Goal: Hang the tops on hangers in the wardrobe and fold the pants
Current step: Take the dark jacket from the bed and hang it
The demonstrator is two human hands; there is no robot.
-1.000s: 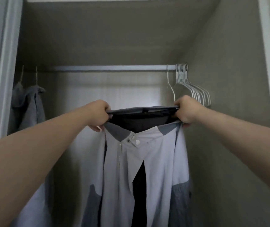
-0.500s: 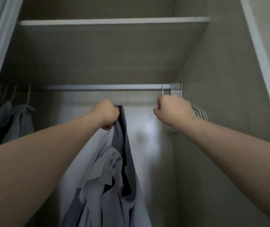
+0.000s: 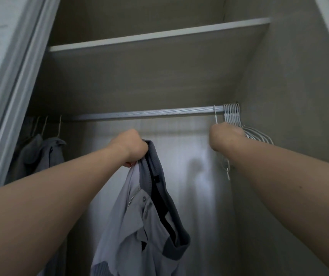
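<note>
Your left hand [image 3: 128, 148] grips the grey jacket [image 3: 139, 216] by its collar; your right hand [image 3: 226, 137] curls round a white hanger [image 3: 215, 116] on the rail [image 3: 139, 114].

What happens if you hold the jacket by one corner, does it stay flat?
Probably not. The jacket looks floppy: it droops and folds below the left hand, which grips its collar. It seems light, since one hand holds it up.

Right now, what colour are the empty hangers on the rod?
The hangers are white, clearest in the head view.
</note>
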